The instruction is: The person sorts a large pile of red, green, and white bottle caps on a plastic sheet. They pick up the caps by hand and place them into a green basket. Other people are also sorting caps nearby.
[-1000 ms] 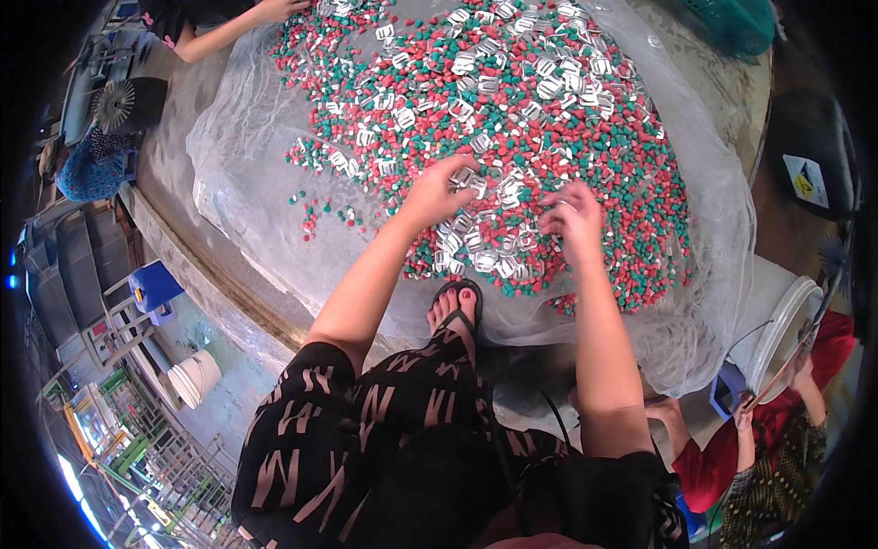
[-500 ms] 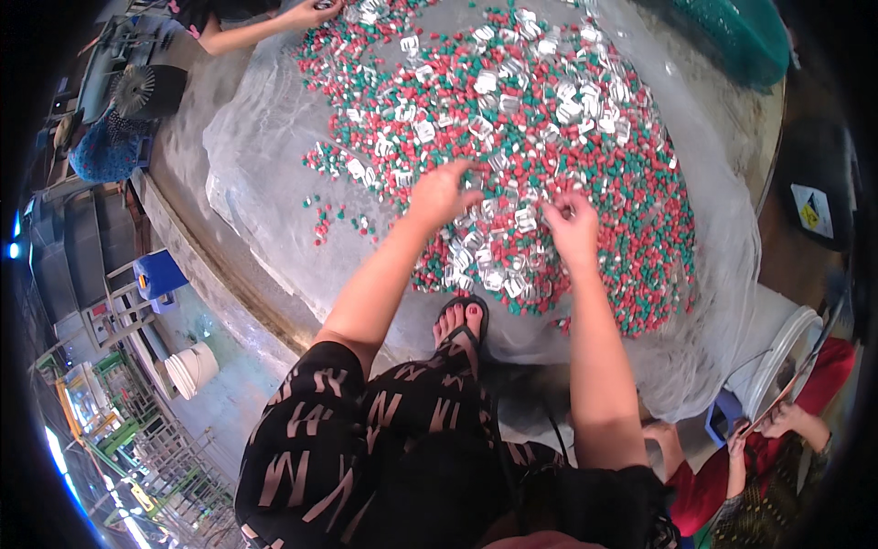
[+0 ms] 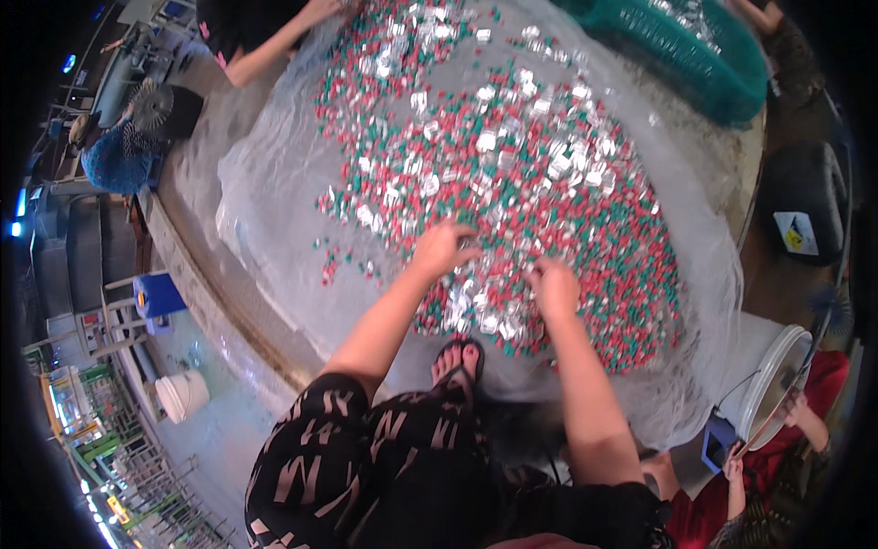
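A wide heap of small red and green pellets (image 3: 622, 274) lies on a pale, crinkled mesh sheet (image 3: 274, 220), with shiny clear or silvery pieces (image 3: 498, 320) scattered through it. Over the near middle of the heap, my left hand (image 3: 442, 251) has its fingers curved and the thumb apart from them; no held piece shows. Facing it from the right, my right hand (image 3: 556, 291) has thumb and fingertips pinched together low over the pellets. Whatever is between those fingertips is too small and blurred to name. My sandalled foot (image 3: 455, 361) is at the heap's near edge.
Another person's arm (image 3: 274, 55) reaches in at the upper left. A green basket (image 3: 704, 64) stands at the far right. Close on the right are a white bucket (image 3: 777, 375) and another person's hands (image 3: 800, 416). A low raised rim (image 3: 210, 284) curves along the left.
The whole view has shifted, so the heap sits lower in the picture. My right hand has come slightly closer to my left. The left thumb and fingers have drawn nearer each other.
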`<state>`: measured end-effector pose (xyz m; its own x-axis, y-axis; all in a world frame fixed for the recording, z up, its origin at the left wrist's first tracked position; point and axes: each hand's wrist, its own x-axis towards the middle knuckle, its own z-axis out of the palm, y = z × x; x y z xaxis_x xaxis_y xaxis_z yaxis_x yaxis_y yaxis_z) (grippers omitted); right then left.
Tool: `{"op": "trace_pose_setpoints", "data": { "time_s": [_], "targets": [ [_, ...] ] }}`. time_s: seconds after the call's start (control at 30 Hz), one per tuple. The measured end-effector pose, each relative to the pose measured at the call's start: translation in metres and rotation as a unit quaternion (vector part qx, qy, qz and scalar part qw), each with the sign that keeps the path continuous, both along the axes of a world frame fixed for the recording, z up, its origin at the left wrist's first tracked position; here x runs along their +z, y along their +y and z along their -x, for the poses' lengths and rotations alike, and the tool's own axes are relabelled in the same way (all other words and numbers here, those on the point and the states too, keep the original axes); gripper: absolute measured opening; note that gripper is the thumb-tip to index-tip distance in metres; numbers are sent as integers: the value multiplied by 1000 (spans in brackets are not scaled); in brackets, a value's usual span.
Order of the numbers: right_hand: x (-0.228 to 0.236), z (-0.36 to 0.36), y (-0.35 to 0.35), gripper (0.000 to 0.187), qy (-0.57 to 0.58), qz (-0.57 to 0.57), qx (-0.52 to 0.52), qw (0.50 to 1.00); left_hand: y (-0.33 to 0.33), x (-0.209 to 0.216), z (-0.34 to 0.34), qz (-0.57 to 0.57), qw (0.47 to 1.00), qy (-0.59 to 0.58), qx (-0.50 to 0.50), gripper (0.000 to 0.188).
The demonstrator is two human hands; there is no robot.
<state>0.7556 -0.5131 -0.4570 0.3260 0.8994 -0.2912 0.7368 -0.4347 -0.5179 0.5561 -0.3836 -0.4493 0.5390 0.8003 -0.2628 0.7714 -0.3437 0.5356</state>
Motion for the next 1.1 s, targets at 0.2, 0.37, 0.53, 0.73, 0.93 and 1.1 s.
{"op": "trace_pose_setpoints", "data": {
  "time_s": [0.2, 0.37, 0.53, 0.73, 0.93, 1.1],
  "targets": [
    [10, -15, -2, 32, 75, -15, -80, 994, 9, -12, 28, 279, 893, -288, 207, 21],
    [4, 7, -12, 47, -52, -13, 21, 998, 3, 28, 44, 503, 624, -488, 345, 20],
    [4, 17, 3, 48, -52, -3, -14, 999, -13, -14, 54, 216, 943, -206, 150, 32],
    [-14, 11, 10, 21, 37, -42, -50, 997, -33, -12, 39, -16, 994, -88, 61, 32],
    [-7, 7, -12, 15, 532, -14, -204, 822, -35, -12, 76, 411, 816, -365, 178, 13],
    [14, 68, -24, 25, 125, -24, 78, 989, -69, 0, 60, 283, 910, -242, 182, 14]
  ]
}}
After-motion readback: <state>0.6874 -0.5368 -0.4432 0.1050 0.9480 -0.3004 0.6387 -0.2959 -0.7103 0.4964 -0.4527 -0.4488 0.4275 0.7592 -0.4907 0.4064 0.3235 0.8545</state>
